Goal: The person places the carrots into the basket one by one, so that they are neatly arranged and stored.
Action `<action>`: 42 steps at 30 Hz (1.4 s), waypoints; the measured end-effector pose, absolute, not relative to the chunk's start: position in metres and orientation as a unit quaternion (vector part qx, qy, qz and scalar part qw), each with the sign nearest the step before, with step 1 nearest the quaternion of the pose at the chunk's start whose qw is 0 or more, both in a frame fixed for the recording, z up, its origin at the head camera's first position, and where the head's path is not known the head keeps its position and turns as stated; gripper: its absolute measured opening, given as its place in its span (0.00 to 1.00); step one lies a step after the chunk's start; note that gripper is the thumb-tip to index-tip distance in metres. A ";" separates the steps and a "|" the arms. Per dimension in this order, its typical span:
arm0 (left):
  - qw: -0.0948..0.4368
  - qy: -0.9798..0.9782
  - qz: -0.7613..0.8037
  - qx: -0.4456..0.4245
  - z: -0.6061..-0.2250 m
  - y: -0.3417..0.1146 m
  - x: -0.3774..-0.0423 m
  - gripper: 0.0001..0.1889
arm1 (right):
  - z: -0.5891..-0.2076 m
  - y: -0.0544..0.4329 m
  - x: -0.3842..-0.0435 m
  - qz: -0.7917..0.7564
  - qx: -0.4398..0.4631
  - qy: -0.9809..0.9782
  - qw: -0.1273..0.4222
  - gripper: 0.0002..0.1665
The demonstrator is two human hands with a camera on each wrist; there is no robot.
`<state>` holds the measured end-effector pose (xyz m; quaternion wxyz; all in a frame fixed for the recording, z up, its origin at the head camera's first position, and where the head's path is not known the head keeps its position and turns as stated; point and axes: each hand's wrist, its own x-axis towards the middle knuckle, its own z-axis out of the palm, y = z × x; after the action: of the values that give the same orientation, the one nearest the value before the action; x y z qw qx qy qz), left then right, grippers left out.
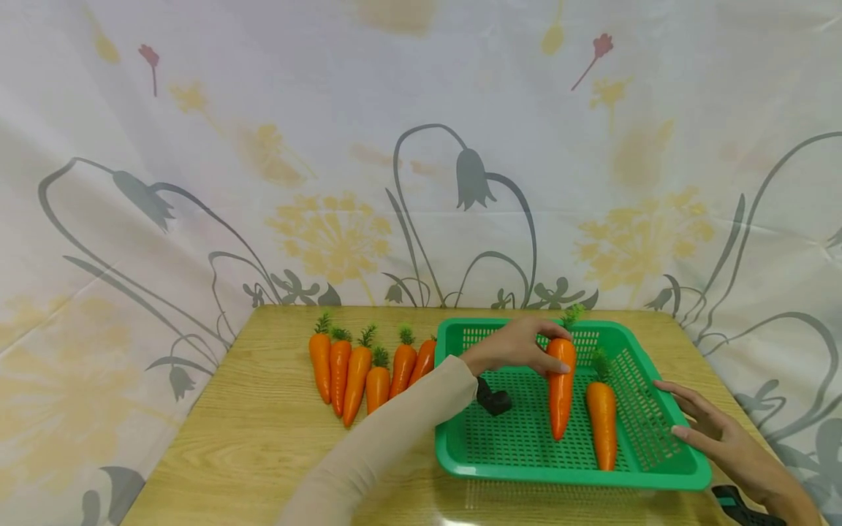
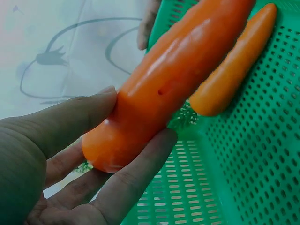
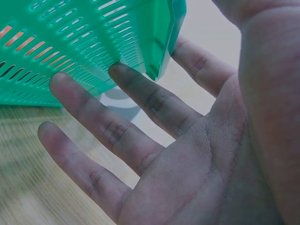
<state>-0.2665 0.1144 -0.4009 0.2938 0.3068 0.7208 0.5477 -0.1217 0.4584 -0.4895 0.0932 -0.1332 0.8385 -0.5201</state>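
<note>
My left hand (image 1: 516,345) pinches an orange carrot (image 1: 560,391) near its thick end, thumb on one side and fingers on the other. The carrot hangs tip down over the green basket (image 1: 572,478), its leafy top (image 1: 572,315) above my fingers. A second carrot (image 1: 601,424) lies inside the basket, along its right part. In the left wrist view the held carrot (image 2: 164,79) partly covers the one in the basket (image 2: 234,65). My right hand (image 1: 717,427) is at the basket's right rim. From the right wrist view, its extended fingers (image 3: 101,115) reach along the outside of the basket's slotted wall (image 3: 79,51).
Several more carrots (image 1: 355,376) lie in a row on the wooden table (image 1: 243,431), left of the basket; my left forearm (image 1: 395,438) crosses in front of some. Black wrist gear (image 1: 493,398) hangs below my left wrist. A flower-patterned cloth (image 1: 329,146) stands behind the table.
</note>
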 end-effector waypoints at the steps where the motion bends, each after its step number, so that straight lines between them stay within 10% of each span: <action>1: 0.294 0.724 0.545 0.303 -0.402 0.117 -0.267 0.27 | -0.489 0.459 -0.122 -0.515 -0.134 0.842 0.092 0.37; 42: 0.281 0.830 0.402 0.267 -0.440 0.157 -0.258 0.23 | -0.490 0.458 -0.122 -0.526 -0.133 0.836 0.086 0.37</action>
<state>-0.2580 0.1567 -0.4404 0.2812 0.2669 0.8296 0.4017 -0.1224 0.4584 -0.4900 0.0863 -0.1328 0.8357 -0.5258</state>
